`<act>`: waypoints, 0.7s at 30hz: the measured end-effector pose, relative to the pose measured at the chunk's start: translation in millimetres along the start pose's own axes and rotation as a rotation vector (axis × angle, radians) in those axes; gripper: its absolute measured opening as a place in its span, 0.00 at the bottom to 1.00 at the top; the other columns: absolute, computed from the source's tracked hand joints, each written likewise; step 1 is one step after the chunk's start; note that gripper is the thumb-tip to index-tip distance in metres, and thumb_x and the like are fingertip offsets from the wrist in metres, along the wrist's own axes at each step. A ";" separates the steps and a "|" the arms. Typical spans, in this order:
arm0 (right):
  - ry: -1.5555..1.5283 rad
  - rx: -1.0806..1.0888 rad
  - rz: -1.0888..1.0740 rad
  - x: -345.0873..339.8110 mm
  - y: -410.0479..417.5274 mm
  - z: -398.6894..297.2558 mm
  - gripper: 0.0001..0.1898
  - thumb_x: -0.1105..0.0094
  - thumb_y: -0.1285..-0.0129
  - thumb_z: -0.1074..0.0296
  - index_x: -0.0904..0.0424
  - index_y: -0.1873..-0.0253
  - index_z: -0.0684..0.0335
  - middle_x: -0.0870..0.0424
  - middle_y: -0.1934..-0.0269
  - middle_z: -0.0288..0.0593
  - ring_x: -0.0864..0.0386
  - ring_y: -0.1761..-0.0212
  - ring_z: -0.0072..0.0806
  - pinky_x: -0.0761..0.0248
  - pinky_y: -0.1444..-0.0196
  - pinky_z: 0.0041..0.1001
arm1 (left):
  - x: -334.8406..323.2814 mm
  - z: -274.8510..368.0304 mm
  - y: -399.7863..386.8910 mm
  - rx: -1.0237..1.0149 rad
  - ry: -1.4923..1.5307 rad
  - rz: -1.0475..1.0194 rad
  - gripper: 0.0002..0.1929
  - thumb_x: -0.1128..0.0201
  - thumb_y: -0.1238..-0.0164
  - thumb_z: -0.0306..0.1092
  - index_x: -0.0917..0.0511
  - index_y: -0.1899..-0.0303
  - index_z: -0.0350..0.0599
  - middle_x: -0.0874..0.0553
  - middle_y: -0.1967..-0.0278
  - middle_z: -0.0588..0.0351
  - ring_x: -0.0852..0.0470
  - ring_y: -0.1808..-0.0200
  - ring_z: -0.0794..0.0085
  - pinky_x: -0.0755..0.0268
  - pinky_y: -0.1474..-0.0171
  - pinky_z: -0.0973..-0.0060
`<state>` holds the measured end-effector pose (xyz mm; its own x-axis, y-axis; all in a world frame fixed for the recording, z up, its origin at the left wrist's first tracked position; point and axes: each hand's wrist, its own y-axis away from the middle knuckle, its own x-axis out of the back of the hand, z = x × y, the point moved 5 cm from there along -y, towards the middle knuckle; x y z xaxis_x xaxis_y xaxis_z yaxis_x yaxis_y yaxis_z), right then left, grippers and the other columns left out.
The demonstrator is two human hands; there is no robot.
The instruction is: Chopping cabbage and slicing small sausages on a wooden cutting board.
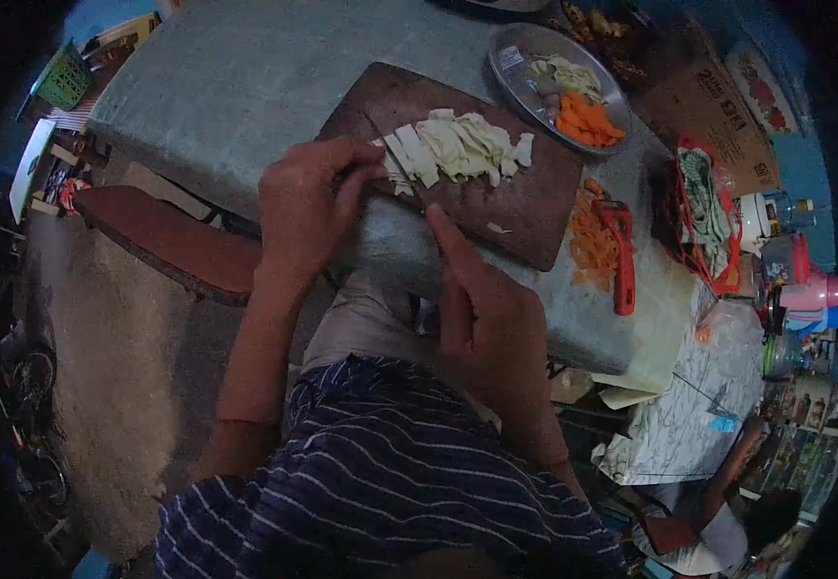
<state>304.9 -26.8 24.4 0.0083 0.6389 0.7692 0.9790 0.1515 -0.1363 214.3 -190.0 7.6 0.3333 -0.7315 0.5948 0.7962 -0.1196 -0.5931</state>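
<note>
Pale cut strips of a vegetable, perhaps cabbage (pixel 466 148), lie across a dark brown cutting board (pixel 527 224). My right hand (pixel 488 304) grips a knife (pixel 397 161), its forefinger stretched along the back of the blade, which crosses the strips at their left end. Just left of the blade, my left hand (pixel 310 195) pinches the end of the pale pieces with fingertips and thumb. Beyond the board, a round metal tray (pixel 499 61) holds orange shreds, probably carrot (pixel 585 121), and more pale pieces (pixel 571 76). A red-handled peeler (pixel 625 268) lies right of the board.
Orange peelings (pixel 589 242) lie beside the peeler. At the right are a red net bag with cloth (pixel 708 210), a cardboard box (pixel 708 108) and a clear plastic bag (pixel 730 333). A brown chair seat (pixel 173 242) stands left of the table (pixel 223 87).
</note>
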 end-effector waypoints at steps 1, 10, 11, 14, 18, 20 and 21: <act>0.016 0.017 -0.035 -2.2 0.4 0.5 0.31 0.48 0.37 0.71 0.42 0.28 0.54 0.23 0.76 0.49 0.21 0.77 0.44 0.26 0.72 0.42 | 1.2 -0.4 -0.2 -0.026 -0.016 0.016 0.09 0.31 0.49 0.27 0.15 0.63 0.46 0.13 0.67 0.53 0.15 0.64 0.61 0.24 0.59 0.67; 0.106 0.077 0.003 -21.2 -33.3 -4.9 0.30 0.49 0.37 0.69 0.41 0.29 0.60 0.20 0.75 0.53 0.18 0.76 0.46 0.24 0.72 0.43 | 1.6 -1.9 -2.0 0.045 0.089 0.005 0.08 0.31 0.48 0.26 0.16 0.64 0.45 0.13 0.67 0.54 0.14 0.65 0.62 0.24 0.60 0.69; 0.107 0.078 0.011 -16.6 -33.0 -7.8 0.30 0.49 0.37 0.69 0.41 0.29 0.60 0.20 0.75 0.53 0.18 0.76 0.46 0.24 0.72 0.43 | 3.0 0.3 -2.6 0.051 0.111 0.011 0.07 0.31 0.48 0.26 0.16 0.65 0.43 0.13 0.67 0.54 0.14 0.65 0.63 0.24 0.60 0.70; 0.137 -0.061 -0.092 -16.5 -32.1 -6.3 0.25 0.53 0.36 0.75 0.32 0.33 0.59 0.16 0.65 0.58 0.16 0.67 0.48 0.24 0.63 0.40 | 3.0 -5.3 7.0 0.061 0.163 0.124 0.06 0.32 0.45 0.26 0.18 0.65 0.41 0.14 0.67 0.54 0.15 0.65 0.65 0.25 0.61 0.71; 0.016 0.055 0.097 4.9 -15.7 -1.6 0.23 0.55 0.33 0.73 0.32 0.33 0.59 0.17 0.57 0.57 0.16 0.61 0.46 0.25 0.58 0.37 | 4.4 5.3 3.2 0.012 0.128 0.144 0.07 0.33 0.43 0.26 0.18 0.62 0.40 0.15 0.66 0.53 0.15 0.64 0.66 0.25 0.60 0.72; -0.037 0.008 0.059 9.1 -12.5 1.7 0.22 0.55 0.32 0.73 0.32 0.33 0.60 0.17 0.54 0.57 0.16 0.58 0.43 0.25 0.55 0.36 | 3.6 7.4 1.5 0.043 0.091 0.073 0.11 0.33 0.44 0.27 0.19 0.59 0.41 0.17 0.59 0.51 0.16 0.59 0.64 0.25 0.55 0.70; -0.099 0.032 0.151 15.7 -10.5 2.9 0.22 0.54 0.31 0.72 0.32 0.33 0.61 0.17 0.53 0.54 0.16 0.58 0.39 0.26 0.55 0.34 | 0.9 7.1 1.7 0.036 0.098 0.071 0.11 0.33 0.44 0.27 0.19 0.59 0.41 0.17 0.59 0.51 0.16 0.59 0.64 0.25 0.55 0.70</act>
<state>294.1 -16.2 36.1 0.1331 0.7272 0.6734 0.9612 0.0708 -0.2665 219.6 -186.1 11.0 0.3399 -0.7994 0.4954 0.7908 -0.0421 -0.6106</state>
